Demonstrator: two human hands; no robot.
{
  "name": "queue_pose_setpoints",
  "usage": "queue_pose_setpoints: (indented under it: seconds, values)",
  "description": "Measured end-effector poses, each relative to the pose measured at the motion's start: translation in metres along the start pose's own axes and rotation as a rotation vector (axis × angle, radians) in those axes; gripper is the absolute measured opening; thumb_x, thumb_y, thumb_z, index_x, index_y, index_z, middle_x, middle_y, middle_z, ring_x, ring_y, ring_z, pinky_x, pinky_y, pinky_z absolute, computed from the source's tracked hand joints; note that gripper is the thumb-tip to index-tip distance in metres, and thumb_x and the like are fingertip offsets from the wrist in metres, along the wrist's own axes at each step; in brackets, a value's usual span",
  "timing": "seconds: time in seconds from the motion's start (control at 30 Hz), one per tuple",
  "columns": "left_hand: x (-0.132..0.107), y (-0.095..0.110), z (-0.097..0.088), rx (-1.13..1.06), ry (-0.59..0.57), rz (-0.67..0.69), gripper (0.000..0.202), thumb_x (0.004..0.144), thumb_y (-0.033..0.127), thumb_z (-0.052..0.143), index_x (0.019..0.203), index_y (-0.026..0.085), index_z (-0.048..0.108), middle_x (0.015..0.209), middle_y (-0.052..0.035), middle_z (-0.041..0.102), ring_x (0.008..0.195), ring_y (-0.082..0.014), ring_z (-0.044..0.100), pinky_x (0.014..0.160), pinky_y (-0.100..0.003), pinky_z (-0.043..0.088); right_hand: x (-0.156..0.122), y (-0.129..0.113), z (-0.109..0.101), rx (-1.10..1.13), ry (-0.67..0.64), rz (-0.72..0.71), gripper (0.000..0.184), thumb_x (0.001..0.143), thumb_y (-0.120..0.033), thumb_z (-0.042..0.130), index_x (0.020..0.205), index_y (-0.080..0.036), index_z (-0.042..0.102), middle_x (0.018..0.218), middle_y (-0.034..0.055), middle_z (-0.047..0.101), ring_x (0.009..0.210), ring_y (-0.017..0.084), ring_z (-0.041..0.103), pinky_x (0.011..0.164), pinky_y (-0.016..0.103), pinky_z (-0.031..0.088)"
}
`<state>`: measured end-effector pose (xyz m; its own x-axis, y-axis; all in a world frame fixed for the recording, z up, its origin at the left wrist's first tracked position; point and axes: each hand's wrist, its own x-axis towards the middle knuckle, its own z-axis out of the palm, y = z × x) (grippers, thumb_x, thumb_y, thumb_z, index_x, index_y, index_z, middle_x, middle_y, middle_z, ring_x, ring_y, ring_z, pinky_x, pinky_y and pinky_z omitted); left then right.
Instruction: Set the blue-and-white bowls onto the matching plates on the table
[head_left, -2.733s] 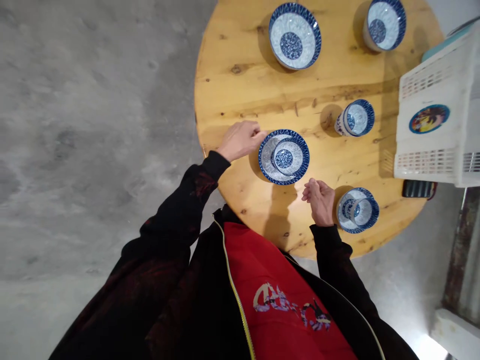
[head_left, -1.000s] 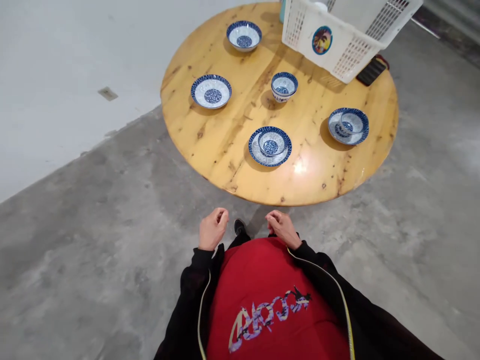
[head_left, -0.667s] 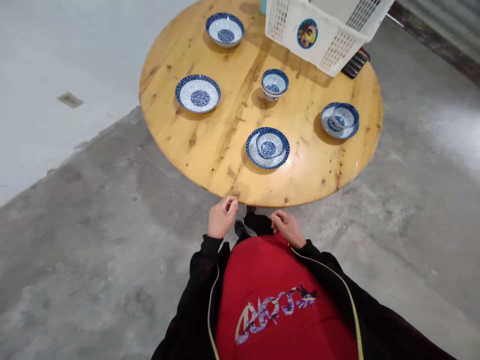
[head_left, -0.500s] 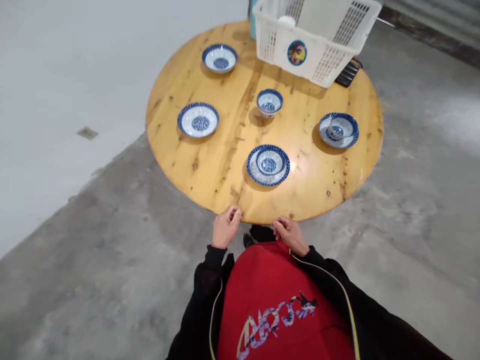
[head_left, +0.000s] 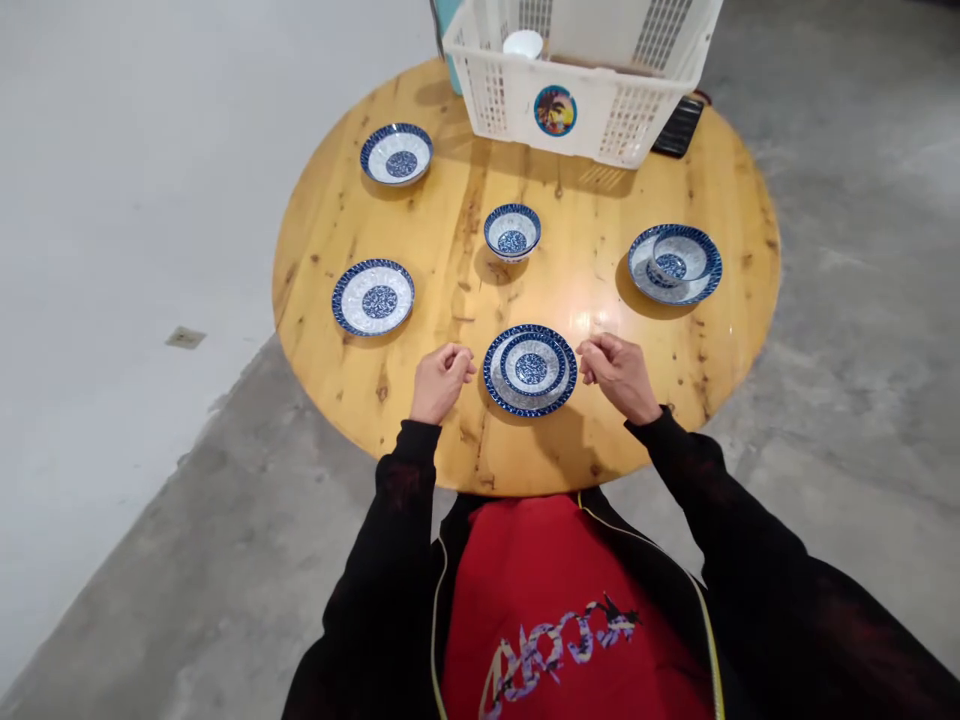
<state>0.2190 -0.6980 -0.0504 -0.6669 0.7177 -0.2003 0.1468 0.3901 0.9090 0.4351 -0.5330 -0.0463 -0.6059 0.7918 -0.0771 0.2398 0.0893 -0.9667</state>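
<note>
In the head view a small blue-and-white bowl (head_left: 532,368) sits on a blue-rimmed plate (head_left: 517,406) near the table's front edge. Left of that plate, a short gap away, is my left hand (head_left: 441,382), its fingers curled closed with nothing visible in them. My right hand (head_left: 619,374) is close by the plate's right rim, also loosely closed and holding nothing I can see; whether its fingertips touch the rim I cannot tell. Behind the plate stands another small bowl (head_left: 512,240). To the right, a bowl (head_left: 680,245) rests tilted in a deeper dish (head_left: 679,295).
On the left of the round wooden table (head_left: 427,420) lie a plate (head_left: 373,298) and a shallow dish (head_left: 397,155). A white plastic basket (head_left: 510,110) with a white bowl (head_left: 523,44) inside stands at the back, beside a black ridged object (head_left: 679,127).
Both my hands have moved forward from the table's front edge to either side of the front plate, staying closed. The view has shifted; the dishes appear to stay in place.
</note>
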Motion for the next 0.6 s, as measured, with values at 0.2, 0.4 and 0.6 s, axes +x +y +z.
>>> queue_pose_setpoints:
  seconds: [0.2, 0.4, 0.6]
  values:
    - [0.093, 0.01, -0.013, 0.113, -0.056, 0.066, 0.02, 0.082, 0.032, 0.052, 0.072, 0.016, 0.059, 0.066, -0.0022, 0.065, 0.054, -0.0098, 0.057, 0.055, -0.021, 0.046, 0.05, -0.002, 0.002, -0.077, 0.048, 0.023, 0.019, 0.086, -0.028, 0.056, 0.074, -0.015, 0.062, 0.059, -0.0002, 0.06, 0.047, 0.007, 0.053, 0.046, 0.02, 0.042]
    - [0.185, 0.01, -0.016, 0.228, -0.143, 0.123, 0.024, 0.085, 0.034, 0.051, 0.069, 0.017, 0.057, 0.064, -0.0033, 0.066, 0.054, -0.013, 0.06, 0.059, -0.025, 0.047, 0.097, -0.005, 0.018, -0.167, 0.132, 0.07, 0.022, 0.086, -0.029, 0.057, 0.072, -0.013, 0.062, 0.058, 0.0015, 0.061, 0.045, 0.007, 0.054, 0.044, 0.019, 0.042]
    - [0.249, 0.018, -0.007, 0.373, -0.153, 0.161, 0.024, 0.085, 0.032, 0.054, 0.066, 0.018, 0.058, 0.059, -0.004, 0.064, 0.068, -0.0185, 0.062, 0.071, -0.028, 0.046, 0.167, 0.0, 0.043, -0.245, 0.179, 0.131, 0.023, 0.086, -0.03, 0.059, 0.07, -0.013, 0.059, 0.055, 0.0019, 0.06, 0.043, 0.007, 0.053, 0.043, 0.018, 0.039]
